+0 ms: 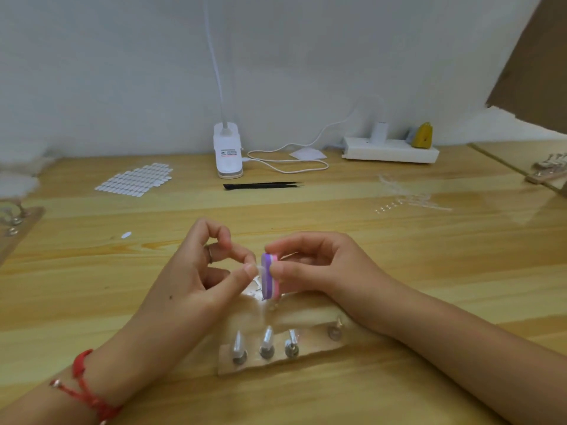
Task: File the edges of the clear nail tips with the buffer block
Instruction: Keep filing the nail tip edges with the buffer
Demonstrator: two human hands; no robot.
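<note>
Above the middle of the table (pixel 399 240), toward its near edge, the left hand (pixel 196 271) pinches a clear nail tip (pixel 260 269) between thumb and forefinger, its other fingers loosely curled. The right hand (pixel 319 268) grips the purple-and-pink buffer block (pixel 269 279) upright, against the tip.

red cord bracelets (pixel 82 382) with silvery beads wrap the left wrist; a thin ring (pixel 209 254) circles a finger of the left hand (pixel 190 280).

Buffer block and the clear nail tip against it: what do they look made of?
The buffer block: apparently layered foam, matte; purple, white and pink bands show along its edge. The clear nail tip: probably thin plastic, glossy and see-through, though blur leaves that uncertain.
</note>
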